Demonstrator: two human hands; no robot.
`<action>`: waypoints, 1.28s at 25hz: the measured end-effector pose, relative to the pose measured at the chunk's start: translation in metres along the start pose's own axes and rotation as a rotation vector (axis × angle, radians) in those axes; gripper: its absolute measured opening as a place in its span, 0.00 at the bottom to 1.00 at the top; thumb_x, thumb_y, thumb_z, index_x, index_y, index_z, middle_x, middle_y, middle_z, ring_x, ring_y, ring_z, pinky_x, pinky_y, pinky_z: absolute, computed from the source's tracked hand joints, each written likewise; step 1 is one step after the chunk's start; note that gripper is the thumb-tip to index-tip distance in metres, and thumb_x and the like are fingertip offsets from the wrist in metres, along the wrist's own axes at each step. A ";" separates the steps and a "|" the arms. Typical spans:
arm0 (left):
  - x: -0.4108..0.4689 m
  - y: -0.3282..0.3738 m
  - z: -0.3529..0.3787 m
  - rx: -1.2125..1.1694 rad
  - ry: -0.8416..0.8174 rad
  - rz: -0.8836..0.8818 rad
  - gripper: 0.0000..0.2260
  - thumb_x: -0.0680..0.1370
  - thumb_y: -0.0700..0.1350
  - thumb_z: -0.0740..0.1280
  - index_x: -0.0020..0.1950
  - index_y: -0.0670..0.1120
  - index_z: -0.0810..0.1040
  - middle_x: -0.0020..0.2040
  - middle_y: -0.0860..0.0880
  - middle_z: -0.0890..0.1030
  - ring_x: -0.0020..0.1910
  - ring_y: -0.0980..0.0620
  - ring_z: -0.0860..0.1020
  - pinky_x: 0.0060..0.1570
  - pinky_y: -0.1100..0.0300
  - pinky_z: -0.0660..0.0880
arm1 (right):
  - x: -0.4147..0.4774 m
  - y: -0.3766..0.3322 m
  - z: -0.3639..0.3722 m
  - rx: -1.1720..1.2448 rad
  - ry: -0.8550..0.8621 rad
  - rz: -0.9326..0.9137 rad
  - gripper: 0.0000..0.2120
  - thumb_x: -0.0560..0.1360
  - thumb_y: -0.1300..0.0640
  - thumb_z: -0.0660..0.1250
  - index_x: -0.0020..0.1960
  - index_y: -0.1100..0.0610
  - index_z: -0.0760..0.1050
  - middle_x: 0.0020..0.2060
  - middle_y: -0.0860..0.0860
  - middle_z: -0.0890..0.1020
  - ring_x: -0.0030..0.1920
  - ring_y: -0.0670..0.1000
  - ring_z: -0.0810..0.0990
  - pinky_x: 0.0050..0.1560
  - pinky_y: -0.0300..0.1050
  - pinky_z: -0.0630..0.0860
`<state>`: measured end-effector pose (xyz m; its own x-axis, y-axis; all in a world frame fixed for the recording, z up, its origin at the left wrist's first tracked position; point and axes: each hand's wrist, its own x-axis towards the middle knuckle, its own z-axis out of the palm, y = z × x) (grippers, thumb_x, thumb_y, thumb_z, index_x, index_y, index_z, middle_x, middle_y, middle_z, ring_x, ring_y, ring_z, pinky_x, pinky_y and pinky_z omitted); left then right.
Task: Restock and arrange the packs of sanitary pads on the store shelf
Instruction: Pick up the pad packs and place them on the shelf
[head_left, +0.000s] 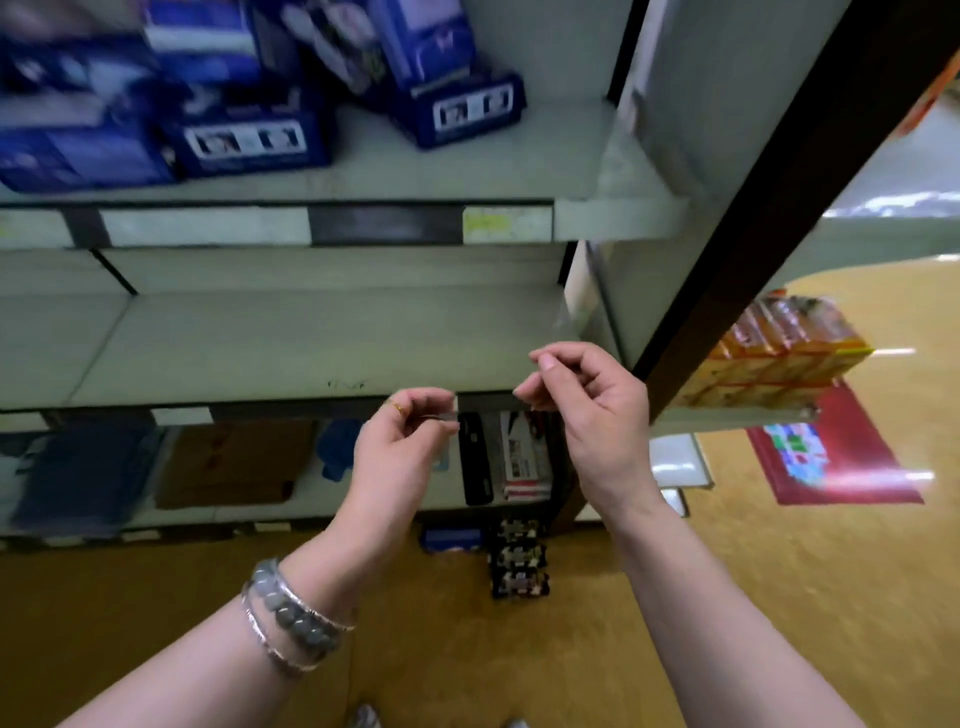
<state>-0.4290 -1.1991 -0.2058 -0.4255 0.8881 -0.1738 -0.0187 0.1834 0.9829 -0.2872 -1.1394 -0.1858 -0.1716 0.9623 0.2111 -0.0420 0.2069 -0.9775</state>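
Left hand pinches a clear strip, right hand curled, grip unclear, at the front edge of the bare grey shelf, below blue pad packs.

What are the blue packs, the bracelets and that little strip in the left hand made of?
The blue packs look like glossy printed plastic film, shiny with soft edges, though blurred. The bracelets: silvery metal bangles plus grey-green beads, maybe stone or glass. The strip pinched by the left hand looks like clear plastic, see-through; too blurred to be sure.
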 end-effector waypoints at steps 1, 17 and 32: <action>-0.004 0.014 0.003 -0.032 0.012 0.026 0.11 0.75 0.33 0.64 0.47 0.49 0.78 0.46 0.50 0.81 0.47 0.53 0.80 0.51 0.60 0.75 | 0.004 -0.013 -0.003 0.014 -0.016 -0.035 0.06 0.77 0.66 0.63 0.44 0.59 0.77 0.29 0.48 0.81 0.34 0.44 0.79 0.40 0.36 0.76; 0.012 0.161 0.005 -0.236 0.100 0.410 0.11 0.76 0.30 0.60 0.46 0.45 0.76 0.43 0.48 0.78 0.39 0.54 0.77 0.39 0.70 0.75 | 0.091 -0.128 -0.007 0.121 -0.165 -0.306 0.10 0.76 0.66 0.63 0.41 0.55 0.77 0.29 0.48 0.80 0.33 0.45 0.79 0.37 0.35 0.74; 0.204 0.194 -0.041 -0.169 0.037 0.235 0.10 0.76 0.32 0.61 0.49 0.45 0.75 0.46 0.48 0.78 0.42 0.53 0.76 0.39 0.65 0.72 | 0.262 -0.088 0.091 -0.212 -0.056 -0.158 0.04 0.75 0.66 0.65 0.46 0.58 0.75 0.41 0.51 0.80 0.43 0.47 0.79 0.43 0.36 0.75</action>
<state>-0.5567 -1.0001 -0.0484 -0.4687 0.8813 0.0596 -0.0650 -0.1016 0.9927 -0.4183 -0.9212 -0.0438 -0.2334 0.9050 0.3558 0.1333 0.3922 -0.9102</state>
